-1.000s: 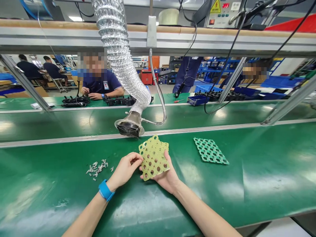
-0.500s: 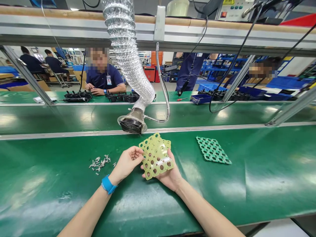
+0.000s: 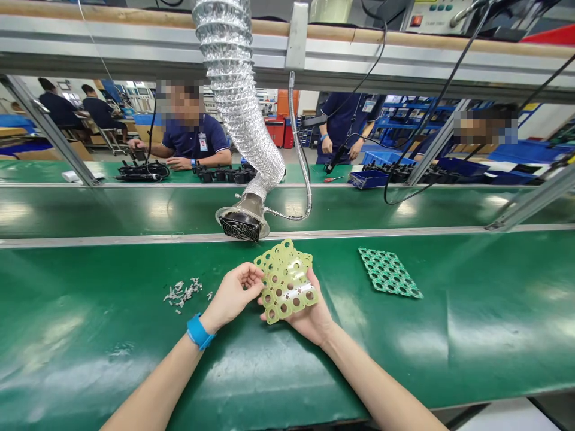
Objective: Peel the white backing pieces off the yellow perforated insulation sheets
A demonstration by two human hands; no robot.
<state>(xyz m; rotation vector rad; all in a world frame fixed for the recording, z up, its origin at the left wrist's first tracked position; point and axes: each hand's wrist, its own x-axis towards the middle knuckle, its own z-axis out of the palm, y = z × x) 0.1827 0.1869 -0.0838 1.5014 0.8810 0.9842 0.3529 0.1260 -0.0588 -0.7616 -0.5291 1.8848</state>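
A yellow-green perforated panel (image 3: pixel 291 284) full of round holes is tilted up in front of me, apparently in more than one overlapping layer. My right hand (image 3: pixel 314 314) supports it from below and the right, the thumb over its edge and fingertips showing beneath it. My left hand (image 3: pixel 240 290), with a blue wristband, is closed in a pinch at the panel's left edge; its fingertips are partly hidden. Small grey-white pieces (image 3: pixel 183 293) lie loosely to the left of that hand. On the right, a green perforated circuit board panel (image 3: pixel 390 273) rests flat on the green bench mat (image 3: pixel 485 323).
A foil exhaust duct with a grilled hood (image 3: pixel 242 222) hangs just beyond the panel, beside a bent metal conduit (image 3: pixel 309 197). A metal rail (image 3: pixel 112 240) crosses the bench. Black parts (image 3: pixel 224 173), blue bins (image 3: pixel 368 178) and co-workers are on the far side.
My hands and the panel hold nearly the same pose while the view shifts slightly. Across the bench, a seated co-worker's hand has moved to black parts; a standing person's hands have come down.
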